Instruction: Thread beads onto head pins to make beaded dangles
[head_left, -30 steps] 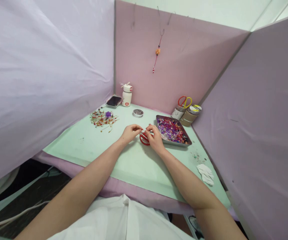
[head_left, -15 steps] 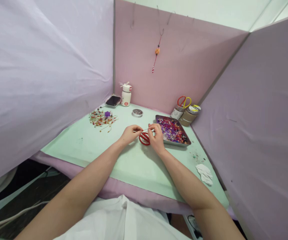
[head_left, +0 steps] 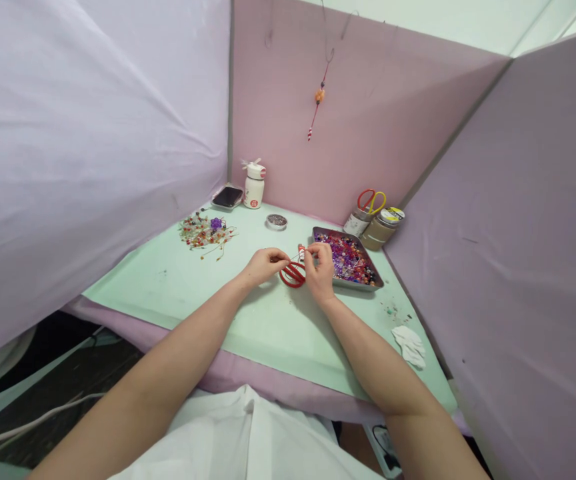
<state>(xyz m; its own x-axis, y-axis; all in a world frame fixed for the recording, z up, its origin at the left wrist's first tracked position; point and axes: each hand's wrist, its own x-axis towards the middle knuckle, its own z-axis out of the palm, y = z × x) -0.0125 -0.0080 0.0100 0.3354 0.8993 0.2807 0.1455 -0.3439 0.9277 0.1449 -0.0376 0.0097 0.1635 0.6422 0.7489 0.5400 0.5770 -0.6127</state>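
My left hand [head_left: 268,265] is closed in a pinch above the green tabletop [head_left: 288,340]. A thin dark strand [head_left: 295,257] runs from its fingertips toward my right hand [head_left: 320,270], whose thumb and finger are also pinched together on it. Whether the strand is thread, wire or a needle is too small to tell. Red-handled scissors [head_left: 293,275] lie just below the fingertips, partly behind my right hand. Right beside that hand stands a metal tray [head_left: 355,287] full of purple, red and dark beads [head_left: 345,257]. A small red and white item [head_left: 301,251] shows between the hands.
Beaded strands [head_left: 205,235] lie in a pile at left. Behind are a phone [head_left: 228,197], a white bottle [head_left: 255,187] and a small round tin [head_left: 277,221]. Jars [head_left: 382,230] stand at back right, a white cloth [head_left: 409,347] at right. A beaded string [head_left: 319,97] hangs on the pink wall.
My right hand has moved slightly right, away from the left, so the gap between the fingertips is wider. The red and white item shows more. The view has shifted a little.
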